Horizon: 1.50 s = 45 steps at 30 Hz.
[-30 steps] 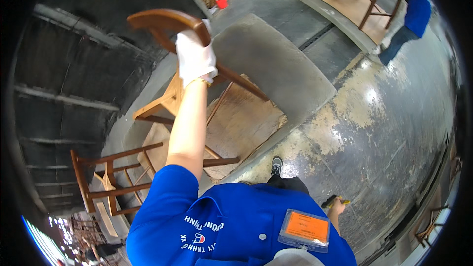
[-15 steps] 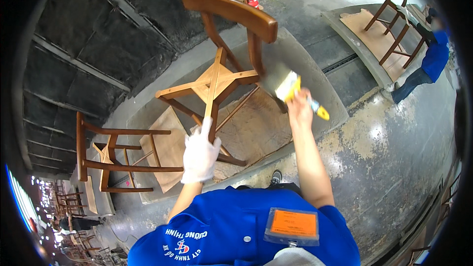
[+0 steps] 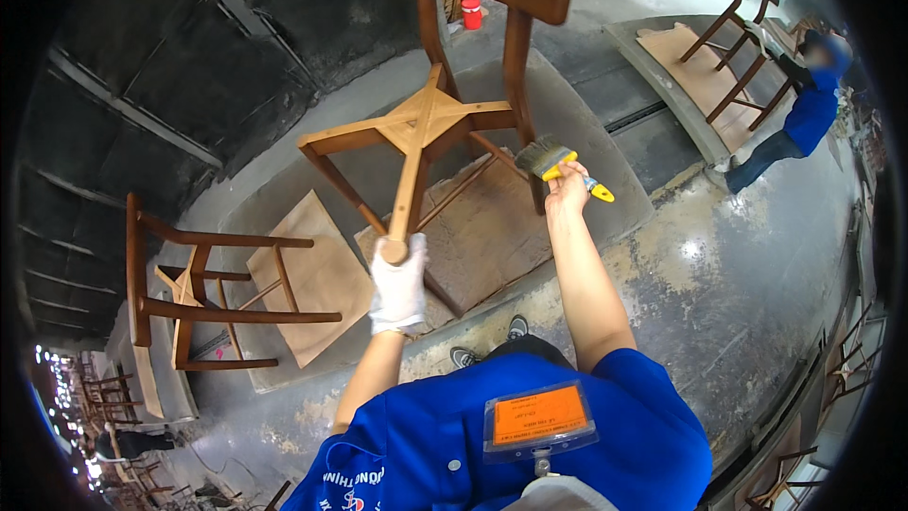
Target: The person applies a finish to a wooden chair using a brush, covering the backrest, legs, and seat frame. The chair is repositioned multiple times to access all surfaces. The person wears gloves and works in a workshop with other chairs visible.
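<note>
A brown wooden chair frame point(image 3: 515, 66) without a seat stands before me, its curved back rail at the far side and pale cross braces point(image 3: 421, 123) where a seat would be. My left hand point(image 3: 399, 289), in a white glove, is closed around the near corner of this frame, just below the round top end of a leg. In my bare right hand point(image 3: 567, 191) is a wide paintbrush point(image 3: 547, 159) with a yellow handle and dark bristles. The bristles point left toward the chair's right rear leg, and I cannot tell whether they touch it.
Cardboard point(image 3: 473, 227) lies under the chair on a grey platform point(image 3: 605, 180). Left, another chair frame point(image 3: 236, 312) lies on its side. Far right, a person in blue point(image 3: 813, 114) works at a third chair point(image 3: 738, 57). A red container point(image 3: 471, 11) stands behind.
The chair frame has shifted up and right in view, its leg end now showing above my glove. The paintbrush has turned, its dark bristles now visible. The view has moved slightly.
</note>
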Each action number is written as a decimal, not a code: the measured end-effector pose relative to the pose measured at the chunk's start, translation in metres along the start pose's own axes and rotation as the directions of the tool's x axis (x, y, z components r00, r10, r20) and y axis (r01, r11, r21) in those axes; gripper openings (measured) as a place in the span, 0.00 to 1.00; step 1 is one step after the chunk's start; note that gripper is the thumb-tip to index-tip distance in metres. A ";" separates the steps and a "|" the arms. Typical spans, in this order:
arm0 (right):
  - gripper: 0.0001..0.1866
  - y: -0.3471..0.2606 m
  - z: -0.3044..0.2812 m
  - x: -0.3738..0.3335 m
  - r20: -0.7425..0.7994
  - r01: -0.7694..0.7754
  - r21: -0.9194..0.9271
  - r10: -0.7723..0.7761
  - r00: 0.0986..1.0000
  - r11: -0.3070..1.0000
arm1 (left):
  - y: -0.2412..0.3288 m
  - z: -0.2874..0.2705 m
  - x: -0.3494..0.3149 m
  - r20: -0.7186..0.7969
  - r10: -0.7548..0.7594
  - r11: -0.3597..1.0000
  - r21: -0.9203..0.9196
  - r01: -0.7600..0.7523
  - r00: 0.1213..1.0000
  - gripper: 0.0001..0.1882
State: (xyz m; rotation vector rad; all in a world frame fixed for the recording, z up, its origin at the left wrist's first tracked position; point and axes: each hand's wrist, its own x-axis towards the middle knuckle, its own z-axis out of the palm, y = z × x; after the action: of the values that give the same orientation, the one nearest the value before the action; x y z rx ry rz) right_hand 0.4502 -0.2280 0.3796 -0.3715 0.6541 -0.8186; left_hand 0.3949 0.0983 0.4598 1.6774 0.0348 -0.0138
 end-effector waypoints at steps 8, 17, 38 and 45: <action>0.12 0.011 0.144 -0.041 0.601 -0.019 0.355 -0.212 0.771 0.935 | 0.055 -0.063 0.055 -0.075 -0.034 0.989 0.140 0.044 0.997 0.17; 0.16 0.114 -0.131 0.038 -0.120 0.038 -0.286 -0.075 0.990 0.958 | 0.038 -0.075 0.097 -0.348 0.396 0.912 0.257 -0.319 0.850 0.27; 0.07 0.144 0.177 -0.128 0.966 0.906 -0.218 -0.051 0.253 0.363 | 0.082 -0.094 0.115 -0.227 0.337 0.845 0.501 -0.187 0.914 0.25; 0.11 0.152 0.166 -0.080 0.896 0.109 -0.400 0.364 0.254 0.910 | 0.110 -0.124 0.126 -0.017 0.111 0.887 0.452 -0.091 0.994 0.40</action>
State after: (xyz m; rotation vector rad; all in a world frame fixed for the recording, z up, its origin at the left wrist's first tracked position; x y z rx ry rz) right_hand 0.6037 -0.0607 0.4521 -1.0806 -0.3916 -0.1276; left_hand 0.5226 0.2119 0.5786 2.1454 -0.0268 0.1008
